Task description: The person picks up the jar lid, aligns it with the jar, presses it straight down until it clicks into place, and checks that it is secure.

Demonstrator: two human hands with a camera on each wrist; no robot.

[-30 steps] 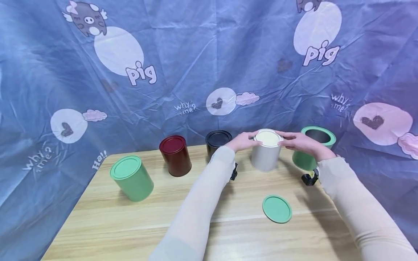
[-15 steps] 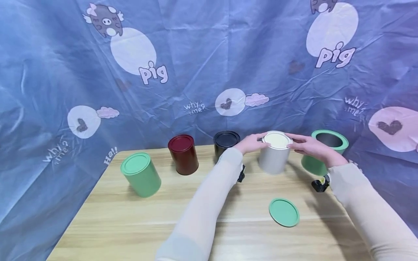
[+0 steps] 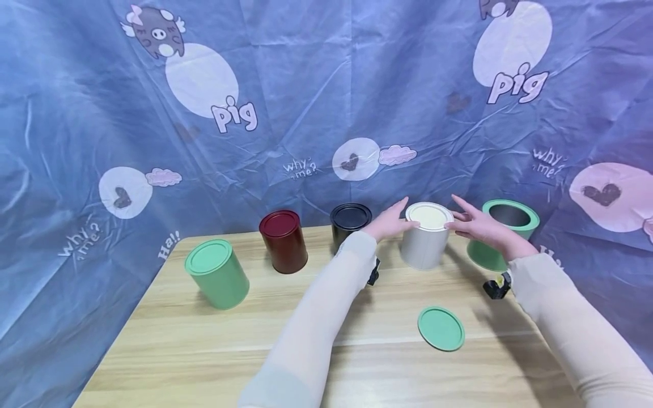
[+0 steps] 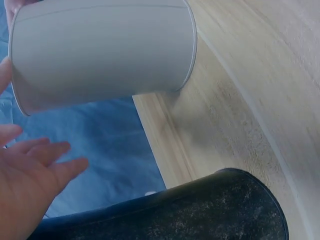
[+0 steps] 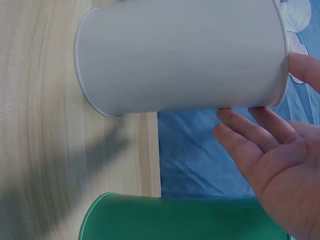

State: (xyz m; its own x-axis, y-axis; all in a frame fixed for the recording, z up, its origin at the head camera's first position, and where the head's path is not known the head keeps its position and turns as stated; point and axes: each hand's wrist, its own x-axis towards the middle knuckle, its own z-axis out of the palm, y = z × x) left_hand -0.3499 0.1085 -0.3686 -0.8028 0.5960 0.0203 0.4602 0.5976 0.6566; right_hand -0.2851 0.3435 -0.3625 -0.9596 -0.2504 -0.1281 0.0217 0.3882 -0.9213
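Note:
A white can (image 3: 423, 249) with its lid on stands upright on the table between my two hands. At its left is my left hand (image 3: 386, 222), fingers spread and straight, its thumb at the lid's rim. In the left wrist view, those fingers (image 4: 45, 155) are apart from the white wall. On the other side, my right hand (image 3: 482, 228) has its index finger raised and its thumb at the rim. The right wrist view shows its fingertips (image 5: 225, 114) right at the can's side. Neither hand grips the can.
An uncovered green can (image 3: 487, 258) stands beside my right hand, a black can (image 3: 349, 218) beside my left. Further left are a dark red can (image 3: 285, 249) and a lidded green can (image 3: 219, 280). A green lid (image 3: 441, 328) lies on the wooden table (image 3: 204, 351) in front. Behind hangs a blue cloth (image 3: 296, 102).
Both hands have loosened from the white can's rim: their fingers now spread and lift outward. The can stands in the same place. The head view has shifted slightly.

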